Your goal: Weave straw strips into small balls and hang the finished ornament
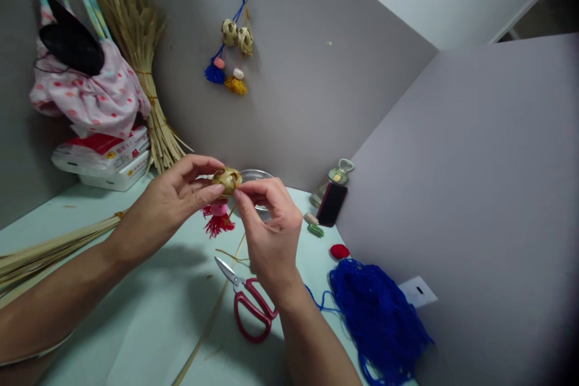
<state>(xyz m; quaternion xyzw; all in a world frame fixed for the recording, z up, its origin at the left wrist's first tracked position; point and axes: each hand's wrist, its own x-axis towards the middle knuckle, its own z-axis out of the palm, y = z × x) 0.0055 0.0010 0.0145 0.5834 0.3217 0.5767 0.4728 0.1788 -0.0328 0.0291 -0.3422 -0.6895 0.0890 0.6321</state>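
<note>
The left hand [174, 193] grips a woven ball [227, 178] over the table [158, 313], toward its back edge; the right hand [274, 229] pinches the ball's near side. Packs [97, 160] near the back-left corner bear illegible print.

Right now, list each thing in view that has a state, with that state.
Woven ball: held in left fingers, right fingers pinching at its edge.
Red tassel: hanging below the ball.
Red-handled scissors: lying, blades apparently closed.
Smartphone: screen dark, propped.
Blue yarn: loosely heaped, strand trailing.
Upright straw bundle: tied.
Two tasselled ornaments: hanging.
Tissue packs: stacked.
</note>
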